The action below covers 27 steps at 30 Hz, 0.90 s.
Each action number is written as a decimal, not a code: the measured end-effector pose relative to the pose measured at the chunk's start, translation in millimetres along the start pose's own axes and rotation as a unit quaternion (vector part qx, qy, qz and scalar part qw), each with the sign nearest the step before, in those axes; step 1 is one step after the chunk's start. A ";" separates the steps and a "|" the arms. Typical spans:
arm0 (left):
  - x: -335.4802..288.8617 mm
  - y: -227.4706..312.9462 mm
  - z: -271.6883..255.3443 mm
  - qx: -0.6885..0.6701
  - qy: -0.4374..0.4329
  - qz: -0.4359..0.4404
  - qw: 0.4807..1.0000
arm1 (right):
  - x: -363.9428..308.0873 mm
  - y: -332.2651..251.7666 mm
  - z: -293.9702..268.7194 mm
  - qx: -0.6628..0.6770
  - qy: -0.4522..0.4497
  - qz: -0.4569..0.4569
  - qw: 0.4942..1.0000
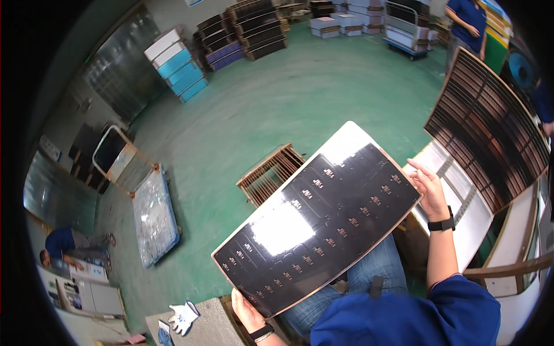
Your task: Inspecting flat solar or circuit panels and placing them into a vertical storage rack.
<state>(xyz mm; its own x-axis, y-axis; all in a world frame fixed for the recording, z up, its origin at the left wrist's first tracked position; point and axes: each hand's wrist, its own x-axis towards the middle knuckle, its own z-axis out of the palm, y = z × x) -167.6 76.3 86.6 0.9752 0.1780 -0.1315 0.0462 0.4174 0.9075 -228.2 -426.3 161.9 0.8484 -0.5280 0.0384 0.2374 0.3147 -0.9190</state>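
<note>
A large glossy black panel (346, 213) with rows of small copper-coloured marks and a pale rim is held tilted across my lap. Bright light reflects off its surface. At its lower left corner, my left hand (246, 311) grips the edge, some of its fingers hidden underneath. My right hand (430, 189) holds the right edge, its fingers partly extended beside the rim. To the right of this hand stands a big dark sheet (490, 127) with a brown grid pattern, leaning above a white work surface (472, 242).
A slatted wooden rack (270, 172) stands on the green floor beyond the panel. White gloves (183, 317) lie on a grey board (216, 324) at lower left. Farther left is a flat trolley (154, 216). Stacked crates (179, 66) line the back; people stand at upper right and bend at far left.
</note>
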 end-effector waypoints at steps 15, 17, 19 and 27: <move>-4.6 32.5 -0.5 -0.037 -0.065 0.109 0.991 | -4.7 0.9 -27.0 -0.072 -0.013 -0.038 0.997; -1.1 27.3 -1.1 0.033 -0.063 0.155 0.985 | 0.5 4.0 -22.8 0.022 0.004 -0.078 0.997; 2.9 21.7 5.4 0.125 -0.122 0.245 0.954 | 20.6 36.7 -40.7 0.121 -0.068 -0.173 0.975; -9.9 16.9 13.9 -0.116 -0.083 -0.001 0.990 | 16.3 56.4 -41.8 0.281 -0.059 -0.052 0.956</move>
<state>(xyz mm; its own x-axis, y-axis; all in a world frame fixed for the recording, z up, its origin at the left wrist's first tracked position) -173.5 69.2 108.7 0.9982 0.0367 -0.0482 0.0155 0.6139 0.7893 -220.8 -450.2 94.4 0.8460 -0.4968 0.1935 0.5124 0.6573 -0.5527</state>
